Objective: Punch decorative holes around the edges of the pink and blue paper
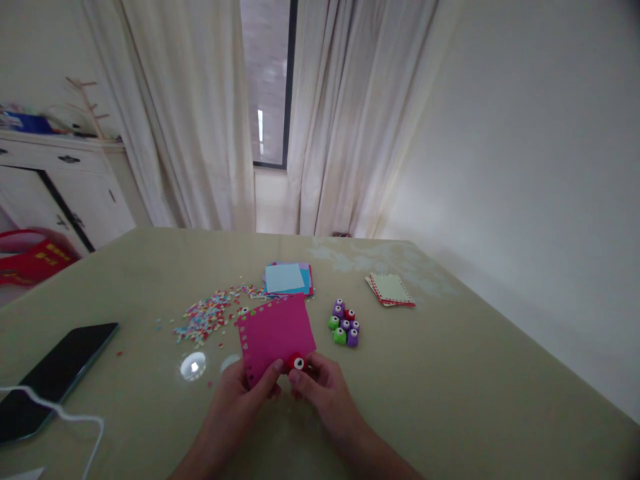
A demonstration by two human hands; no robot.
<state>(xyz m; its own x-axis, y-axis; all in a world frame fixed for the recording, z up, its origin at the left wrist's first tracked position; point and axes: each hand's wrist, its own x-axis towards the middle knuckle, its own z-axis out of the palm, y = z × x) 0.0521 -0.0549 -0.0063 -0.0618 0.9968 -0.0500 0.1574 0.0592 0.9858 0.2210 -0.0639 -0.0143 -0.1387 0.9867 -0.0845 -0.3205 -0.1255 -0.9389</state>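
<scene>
A magenta sheet of paper (277,333) is pinched at its lower edge by my left hand (245,395). Small punched holes run along its left and top edges. My right hand (325,390) grips a small red paper punch (296,362) with a white round top, set against the sheet's lower edge near the right corner. Fingers partly hide the punch and that edge. Just right of the sheet, several more small punches (346,325) in purple, green and red stand grouped on the table.
Colourful paper confetti (213,313) lies scattered left of the sheet. Behind it is a stack of coloured paper (285,278); farther right lie edge-punched sheets (393,289). A black tablet (60,373) with a white cable (65,415) across it rests at the left of the table (450,387).
</scene>
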